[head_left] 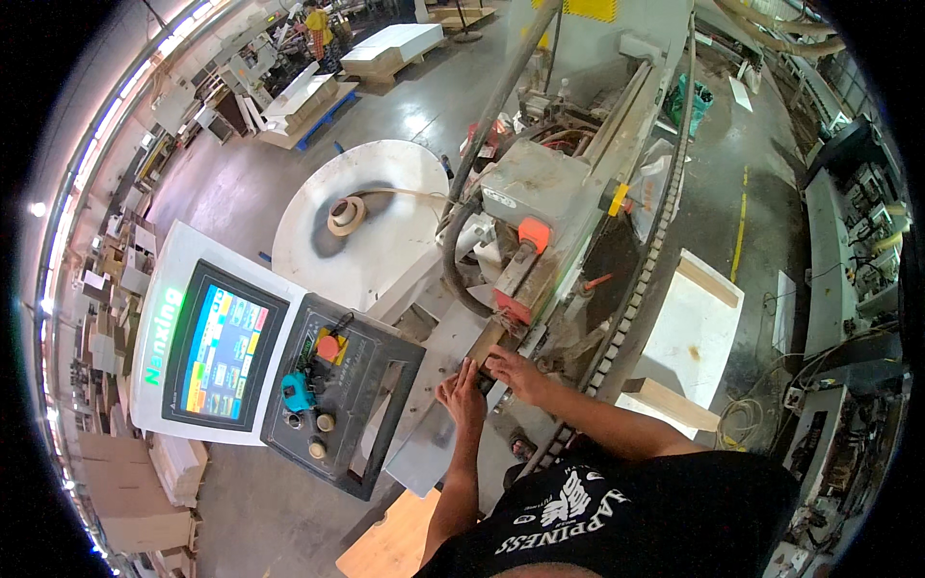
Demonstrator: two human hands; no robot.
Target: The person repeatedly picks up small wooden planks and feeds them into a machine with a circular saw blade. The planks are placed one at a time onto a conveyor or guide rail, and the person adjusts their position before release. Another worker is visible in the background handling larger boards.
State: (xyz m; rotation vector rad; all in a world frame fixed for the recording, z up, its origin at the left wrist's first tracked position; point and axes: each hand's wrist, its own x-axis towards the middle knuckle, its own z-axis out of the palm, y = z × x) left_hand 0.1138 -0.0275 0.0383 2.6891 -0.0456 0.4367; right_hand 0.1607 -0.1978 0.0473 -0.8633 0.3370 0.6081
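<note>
A: What holds things around the person?

B: A green bag (688, 102) on the floor beyond the machine (535, 183); what is in it is hard to make out. Nearer, a white disc (405, 169) carries a coil (345, 218), with a band running from it toward the machine.

A: And the dark panel (374, 385)?

B: It bears a teal tool (298, 392), near a red button (330, 348) and pale knobs (326, 422).

A: Where is the wooden strip (488, 347)?

B: On the machine's counter (438, 342), by the red block (513, 306).

A: And the hands?

B: The left hand (461, 393) keeps its fingers nearly straight and close together, tips on the strip. The right hand (516, 374) has bent fingers touching the strip's right side.

A: Pinching it?

B: No telling; the undersides are hidden.
</note>
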